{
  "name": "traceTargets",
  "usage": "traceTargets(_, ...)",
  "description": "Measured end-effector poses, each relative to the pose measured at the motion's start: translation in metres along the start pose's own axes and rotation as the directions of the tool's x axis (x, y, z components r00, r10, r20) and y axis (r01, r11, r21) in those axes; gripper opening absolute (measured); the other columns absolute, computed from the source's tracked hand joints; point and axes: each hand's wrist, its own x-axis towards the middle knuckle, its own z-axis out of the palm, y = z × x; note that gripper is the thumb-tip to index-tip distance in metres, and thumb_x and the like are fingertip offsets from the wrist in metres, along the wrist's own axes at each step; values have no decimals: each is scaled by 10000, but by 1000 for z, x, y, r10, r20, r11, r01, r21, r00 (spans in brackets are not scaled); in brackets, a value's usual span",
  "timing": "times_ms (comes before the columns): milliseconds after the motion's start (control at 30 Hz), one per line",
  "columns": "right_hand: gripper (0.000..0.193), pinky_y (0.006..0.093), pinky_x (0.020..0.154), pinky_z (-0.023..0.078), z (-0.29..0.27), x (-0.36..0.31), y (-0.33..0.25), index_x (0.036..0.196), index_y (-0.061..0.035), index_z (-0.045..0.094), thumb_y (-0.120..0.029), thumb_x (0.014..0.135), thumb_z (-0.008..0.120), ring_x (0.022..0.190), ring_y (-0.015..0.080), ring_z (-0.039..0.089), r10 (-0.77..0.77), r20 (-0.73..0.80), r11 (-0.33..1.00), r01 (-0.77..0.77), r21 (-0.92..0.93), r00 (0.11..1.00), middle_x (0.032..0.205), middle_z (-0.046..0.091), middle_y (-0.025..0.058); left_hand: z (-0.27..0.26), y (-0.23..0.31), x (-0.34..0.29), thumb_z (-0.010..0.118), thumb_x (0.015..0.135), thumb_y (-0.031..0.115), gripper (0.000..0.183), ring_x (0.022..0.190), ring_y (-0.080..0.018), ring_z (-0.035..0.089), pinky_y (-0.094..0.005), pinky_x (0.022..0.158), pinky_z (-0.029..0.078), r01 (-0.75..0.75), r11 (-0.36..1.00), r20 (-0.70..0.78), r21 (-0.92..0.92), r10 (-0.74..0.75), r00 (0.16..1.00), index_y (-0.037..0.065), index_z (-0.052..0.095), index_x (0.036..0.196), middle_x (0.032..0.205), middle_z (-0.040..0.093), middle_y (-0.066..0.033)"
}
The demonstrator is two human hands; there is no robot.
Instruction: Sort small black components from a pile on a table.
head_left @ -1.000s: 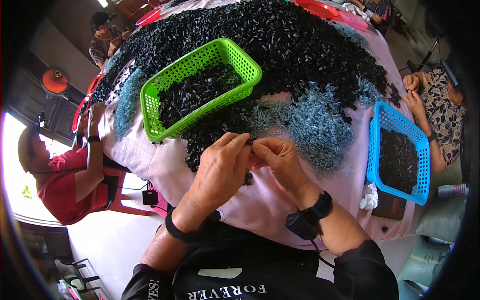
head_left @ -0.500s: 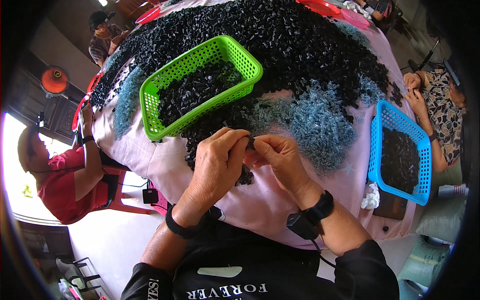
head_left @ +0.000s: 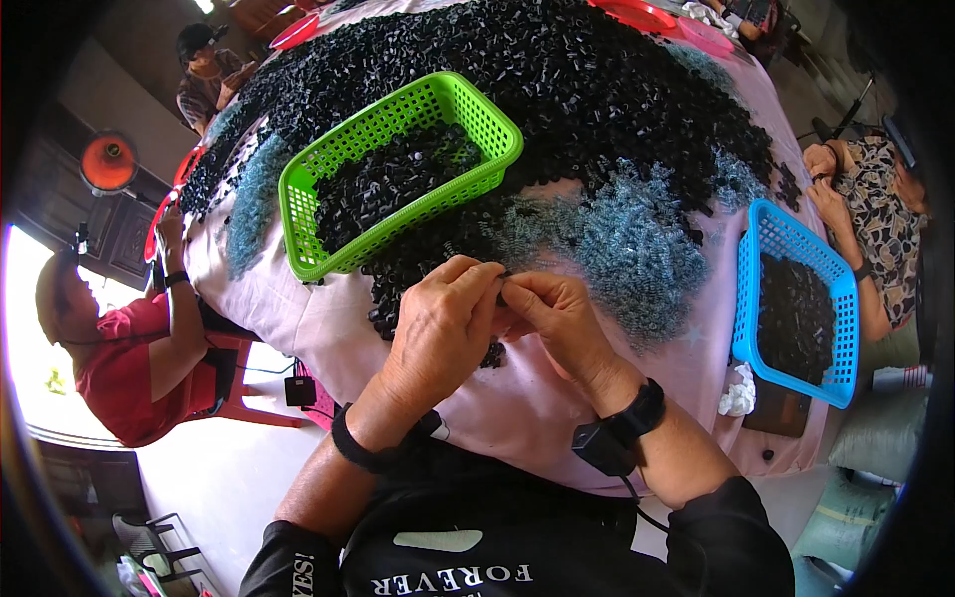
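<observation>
Close together over the near part of the table, my left hand and my right hand pinch a small black plastic piece between their fingertips. Most of that piece is covered by the fingers. Beyond my hands stands a green basket with black plastic pieces inside. Just right of it, a loose heap of small bluish metal springs spreads out. A large pile of small black plastic pieces covers the far table, and some reach down to my fingers.
The table has a pale pink cloth. A blue basket holding dark pieces stands at the right, beside crumpled white tissue. One person in red sits at left; others sit around the table. Sacks lie at lower right.
My fingertips have drawn slightly closer around the black piece, so less of it shows. My left hand has turned a little. The baskets and heaps look the same.
</observation>
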Motion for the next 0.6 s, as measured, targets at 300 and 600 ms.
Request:
traceTargets(300,214,221,669,572,2,0,1,1030,-39,736,-237,1013,656,771,86,704,-36,-14,996,37,83,999,867,744,34,-8,9,-1,749,822,78,361,876,-383,687,-419,749,560,-51,995,126,80,41,991,-58,644,1140,1005,668,-201)
traceTargets(600,223,217,644,547,4,-1,1,970,-18,740,-222,1010,658,718,65,661,-6,-42,999,7,39,999,819,720,27,-3,5,-3,744,814,76,340,871,-395,679,-442,767,562,-156,976,93,149,144,985,-56,649,1113,958,668,-214)
